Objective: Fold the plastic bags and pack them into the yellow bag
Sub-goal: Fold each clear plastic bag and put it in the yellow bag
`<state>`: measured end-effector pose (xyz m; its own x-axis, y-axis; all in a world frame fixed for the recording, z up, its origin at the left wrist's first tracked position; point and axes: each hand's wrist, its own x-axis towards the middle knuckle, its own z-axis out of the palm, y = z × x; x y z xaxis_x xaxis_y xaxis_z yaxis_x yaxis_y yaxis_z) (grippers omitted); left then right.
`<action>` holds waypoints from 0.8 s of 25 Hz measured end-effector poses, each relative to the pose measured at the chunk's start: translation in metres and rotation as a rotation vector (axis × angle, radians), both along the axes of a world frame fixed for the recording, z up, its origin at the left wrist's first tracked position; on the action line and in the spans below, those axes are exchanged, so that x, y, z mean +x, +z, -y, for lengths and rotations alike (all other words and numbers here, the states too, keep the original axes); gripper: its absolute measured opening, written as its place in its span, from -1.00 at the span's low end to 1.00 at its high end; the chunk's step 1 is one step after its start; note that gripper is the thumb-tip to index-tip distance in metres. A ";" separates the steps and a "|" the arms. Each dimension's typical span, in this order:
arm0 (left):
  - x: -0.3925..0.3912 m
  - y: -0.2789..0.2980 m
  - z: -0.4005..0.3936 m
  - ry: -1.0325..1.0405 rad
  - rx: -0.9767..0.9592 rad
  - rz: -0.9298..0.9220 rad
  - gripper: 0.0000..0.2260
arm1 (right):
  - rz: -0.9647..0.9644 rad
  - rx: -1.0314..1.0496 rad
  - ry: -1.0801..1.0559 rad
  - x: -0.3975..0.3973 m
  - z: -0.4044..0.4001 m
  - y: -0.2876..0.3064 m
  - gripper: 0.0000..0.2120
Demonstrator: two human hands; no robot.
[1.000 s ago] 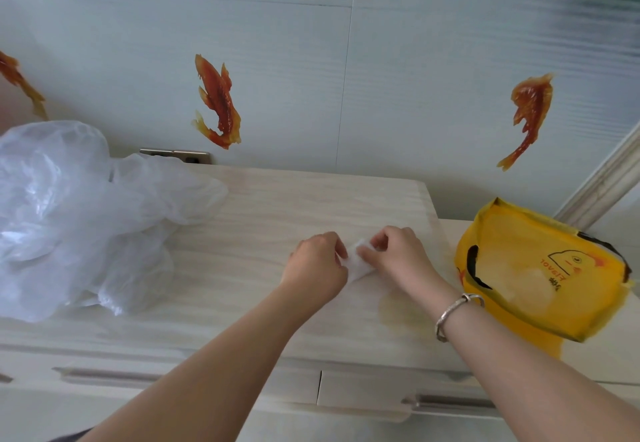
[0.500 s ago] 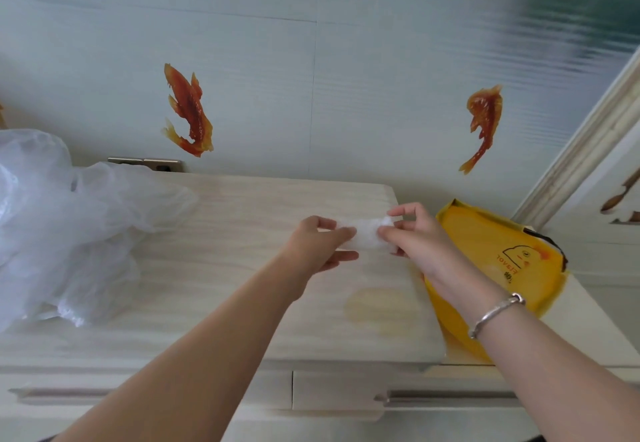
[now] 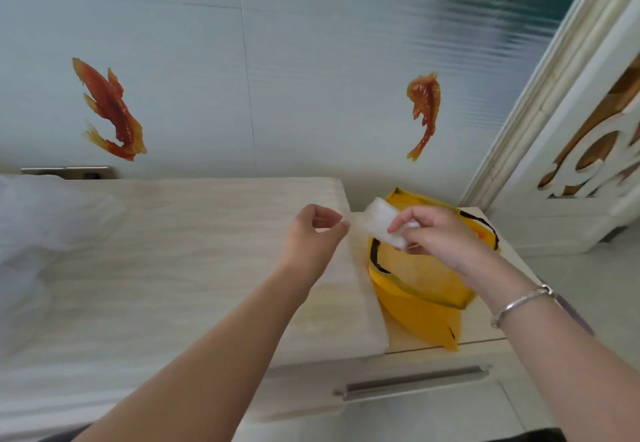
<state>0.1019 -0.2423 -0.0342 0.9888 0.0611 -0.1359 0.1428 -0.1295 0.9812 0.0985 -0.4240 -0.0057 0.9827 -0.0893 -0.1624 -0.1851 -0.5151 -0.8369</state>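
Now: right fingers (image 3: 403,225) pinch folded bag (image 3: 384,225) | left hand (image 3: 313,237) at its 9 o'clock, loosely curled, empty | bag above yellow bag (image 3: 420,278) mouth | step: packing | next: lower it in | unfolded bags (image 3: 38,226) on desk (image 3: 173,268), far 9 o'clock

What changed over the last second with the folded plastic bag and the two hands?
The right hand carried the folded plastic bag rightward off the wooden top, over the yellow bag. The left hand released its grip and now hangs loosely curled. The pile of loose plastic bags stayed at left.
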 end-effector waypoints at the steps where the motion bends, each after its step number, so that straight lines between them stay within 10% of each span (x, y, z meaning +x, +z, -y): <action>1: 0.001 -0.001 0.007 -0.035 0.019 -0.011 -0.91 | 0.004 -0.055 -0.069 0.004 0.011 -0.005 -0.72; 14: 0.017 -0.020 0.042 -0.257 0.131 -0.165 -0.75 | -0.356 -0.467 -0.047 0.052 0.039 -0.102 -0.61; 20: 0.013 -0.008 0.030 -0.273 0.121 -0.137 -0.81 | -0.200 -0.706 -0.075 0.045 0.023 -0.073 -0.59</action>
